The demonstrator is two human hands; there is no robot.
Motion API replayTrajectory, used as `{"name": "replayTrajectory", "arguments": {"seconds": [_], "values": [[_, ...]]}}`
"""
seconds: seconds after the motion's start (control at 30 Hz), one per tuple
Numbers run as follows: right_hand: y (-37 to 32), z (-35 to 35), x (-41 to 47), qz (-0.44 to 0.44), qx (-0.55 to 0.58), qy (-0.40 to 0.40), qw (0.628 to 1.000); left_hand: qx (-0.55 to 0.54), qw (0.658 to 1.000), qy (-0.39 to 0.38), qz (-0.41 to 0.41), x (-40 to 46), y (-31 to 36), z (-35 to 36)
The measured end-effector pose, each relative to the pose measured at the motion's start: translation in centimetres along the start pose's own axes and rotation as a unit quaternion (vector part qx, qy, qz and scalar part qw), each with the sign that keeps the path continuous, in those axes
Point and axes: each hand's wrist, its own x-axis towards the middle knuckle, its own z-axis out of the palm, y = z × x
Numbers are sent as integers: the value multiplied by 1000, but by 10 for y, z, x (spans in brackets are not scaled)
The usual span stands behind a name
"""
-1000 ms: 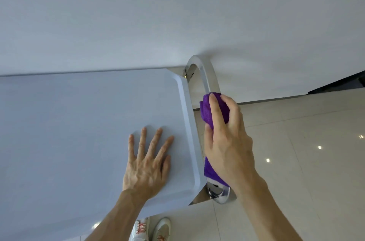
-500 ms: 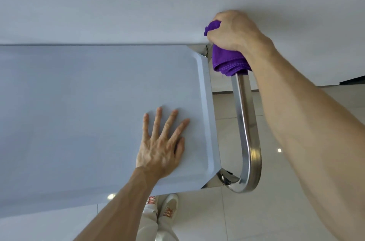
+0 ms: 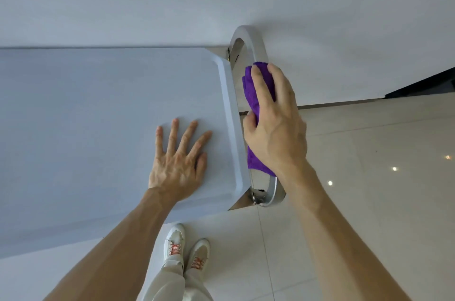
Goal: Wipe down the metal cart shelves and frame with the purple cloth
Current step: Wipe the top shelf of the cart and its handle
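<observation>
Since half a second ago the right hand (image 3: 275,125) has slid from the handle's far bend to its middle, fingers curled round the fuzzy purple cloth (image 3: 256,93), hiding most of the curved, polished handle (image 3: 253,42). Beside it, the left hand (image 3: 178,162) lies spread flat on the cart's smooth grey top shelf (image 3: 98,115), whose left end is cut off.

The left hand (image 3: 178,165) lies flat on the cart shelf (image 3: 98,128), near its right edge. Just right of that edge runs the handle (image 3: 251,42), where the right hand (image 3: 275,128) presses the cloth (image 3: 253,93). Shoes (image 3: 187,246) stand on the floor (image 3: 369,202) before the shelf.
</observation>
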Motion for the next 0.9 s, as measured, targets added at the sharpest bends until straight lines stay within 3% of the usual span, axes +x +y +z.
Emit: {"name": "replayTrajectory", "arguments": {"seconds": [0.2,0.27,0.37,0.47,0.6,0.77,0.9], "values": [[3,-3,-84,18,-12,7,1000,12,996,-84,-11,1,2,-13],[2,-9,-94,19,-2,-11,1000,-40,992,-113,-25,2,0,-25],[1,-23,-99,5,29,-49,998,-175,979,-89,-61,-10,5,-52],[1,-45,-104,-5,93,-63,994,-393,904,-36,-163,-42,19,-92],[-13,-75,-123,-50,142,-10,989,-504,830,-15,-237,-88,34,-141],[-44,-98,-141,-94,224,-30,970,-636,736,-18,-231,-138,46,-192],[-79,-95,-169,-147,275,-96,945,-686,703,-48,-181,-169,50,-215]]}}
